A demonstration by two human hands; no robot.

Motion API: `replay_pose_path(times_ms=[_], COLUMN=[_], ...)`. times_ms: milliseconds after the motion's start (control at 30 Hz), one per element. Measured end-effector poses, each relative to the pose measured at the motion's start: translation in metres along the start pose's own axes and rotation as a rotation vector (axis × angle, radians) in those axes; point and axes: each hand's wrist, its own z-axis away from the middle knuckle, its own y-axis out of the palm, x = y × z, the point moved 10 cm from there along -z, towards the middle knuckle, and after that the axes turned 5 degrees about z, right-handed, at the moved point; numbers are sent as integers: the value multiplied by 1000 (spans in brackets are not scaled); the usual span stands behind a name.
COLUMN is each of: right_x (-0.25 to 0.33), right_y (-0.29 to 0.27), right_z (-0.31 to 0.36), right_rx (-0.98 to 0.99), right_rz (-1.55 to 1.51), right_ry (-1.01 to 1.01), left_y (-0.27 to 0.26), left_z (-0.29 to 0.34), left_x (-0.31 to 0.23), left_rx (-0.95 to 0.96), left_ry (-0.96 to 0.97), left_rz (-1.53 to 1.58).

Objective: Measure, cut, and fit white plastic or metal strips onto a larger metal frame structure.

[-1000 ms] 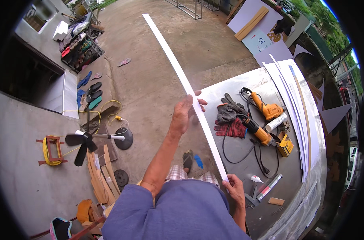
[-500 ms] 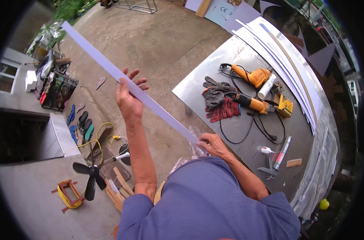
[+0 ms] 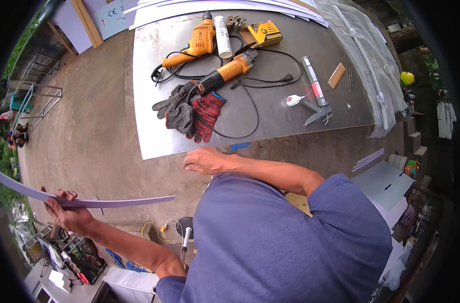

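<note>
Left hand (image 3: 68, 214): closed round one long pale strip (image 3: 129, 203), which hangs bowed, left of the metal-topped table (image 3: 275, 113) and clear of it. Right hand (image 3: 207, 160): apart from the left, fingers loosely curled, just beyond the table's near edge; palm hidden, contents cannot be told. Stage, as judged: one strip in hand; further strips (image 3: 230, 6) unhandled along the table's far edge. On the table, untouched: drill (image 3: 197, 38), grinder (image 3: 227, 73), work gloves (image 3: 207, 115).
</note>
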Motion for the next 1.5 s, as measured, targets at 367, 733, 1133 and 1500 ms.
replay_pose_path(times_ms=[367,733,1133,1500], right_x=[-80,105,219,-90], right_y=[-67,-162,-298,-425], right_z=[140,145,196,313], right_rx=[-302,-43,-241,-893], right_rz=[-102,-802,-844,-282], right_ry=[373,-168,-867,357], left_y=[56,97,152,202], left_z=[75,180,225,232], left_x=[96,120,154,150], left_rx=[52,-19,66,-23], left_ry=[-280,-359,-577,-443], left_rz=[-10,-96,-120,-170])
